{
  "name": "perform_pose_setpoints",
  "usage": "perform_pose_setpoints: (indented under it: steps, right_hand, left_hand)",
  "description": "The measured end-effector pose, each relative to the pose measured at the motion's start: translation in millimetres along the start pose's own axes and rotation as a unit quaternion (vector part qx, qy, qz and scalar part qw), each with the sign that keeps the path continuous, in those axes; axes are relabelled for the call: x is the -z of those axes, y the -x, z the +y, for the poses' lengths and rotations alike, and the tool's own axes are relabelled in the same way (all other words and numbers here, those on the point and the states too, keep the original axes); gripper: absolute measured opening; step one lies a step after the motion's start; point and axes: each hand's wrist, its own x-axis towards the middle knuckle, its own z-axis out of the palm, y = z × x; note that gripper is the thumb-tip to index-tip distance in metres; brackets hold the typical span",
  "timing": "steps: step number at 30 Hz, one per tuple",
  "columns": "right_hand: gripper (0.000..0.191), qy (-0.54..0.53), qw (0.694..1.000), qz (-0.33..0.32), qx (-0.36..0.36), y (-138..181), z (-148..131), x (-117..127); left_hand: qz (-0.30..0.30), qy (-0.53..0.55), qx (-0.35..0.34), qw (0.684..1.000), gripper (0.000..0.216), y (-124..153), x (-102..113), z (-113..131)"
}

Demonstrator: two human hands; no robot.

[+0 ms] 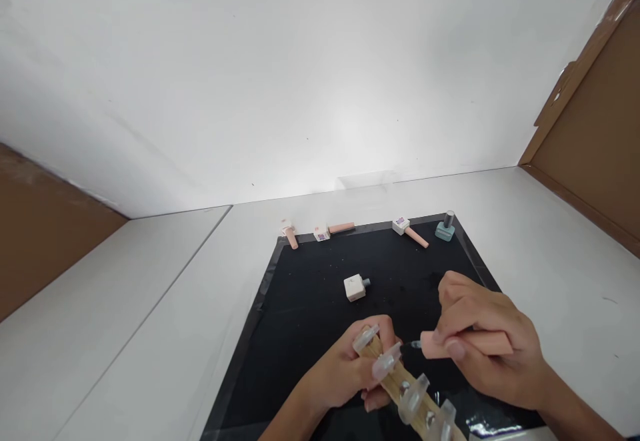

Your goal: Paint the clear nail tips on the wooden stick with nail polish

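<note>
My left hand (345,371) is closed around a wooden stick (400,384) that carries several clear false nail tips (385,364). My right hand (487,347) pinches a pink nail-polish brush cap (467,344). Its small brush tip (413,345) touches one of the clear nail tips. Both hands hover over a black mat (310,321). An open white square polish bottle (356,287) lies on its side on the mat, just beyond my hands.
Along the mat's far edge lie three white bottles with pink caps (289,234), (333,231), (410,231) and an upright teal bottle with a grey cap (445,226). The mat rests on a white table (150,334) against a white wall. Brown board stands at the right (590,134).
</note>
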Motion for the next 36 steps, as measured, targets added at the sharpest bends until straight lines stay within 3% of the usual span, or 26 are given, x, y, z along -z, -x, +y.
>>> perform_pose_setpoints:
  steps: [5,10,16,23,29,36]
  right_hand:
    - [0.024,-0.061,0.998,-0.004,-0.005,1.0,2.0,0.2]
    - [0.015,-0.02,0.999,-0.043,0.001,-3.8,-0.3,4.1]
    - [0.016,-0.019,0.999,0.0,-0.026,1.9,-0.4,1.6]
    - [0.015,-0.056,0.993,0.056,-0.085,11.8,2.9,0.3]
    - [0.025,-0.039,0.998,0.005,-0.042,4.4,-0.8,0.3]
    - [0.01,-0.003,1.0,-0.01,-0.013,-0.7,-1.7,1.3]
  left_hand:
    - [0.002,0.006,0.002,1.0,0.032,-1.8,1.6,-1.5]
    - [0.002,0.008,0.007,1.0,0.035,-6.2,-0.4,-3.9]
    - [-0.003,0.022,0.001,1.0,0.035,-2.4,-3.7,-3.4]
    - [0.036,0.075,0.02,0.996,0.04,-1.7,-8.2,-3.8]
    - [0.023,0.095,0.0,0.995,0.034,-5.5,-11.8,-2.0]
    - [0.017,0.084,0.011,0.996,0.04,-6.6,-10.4,-0.2]
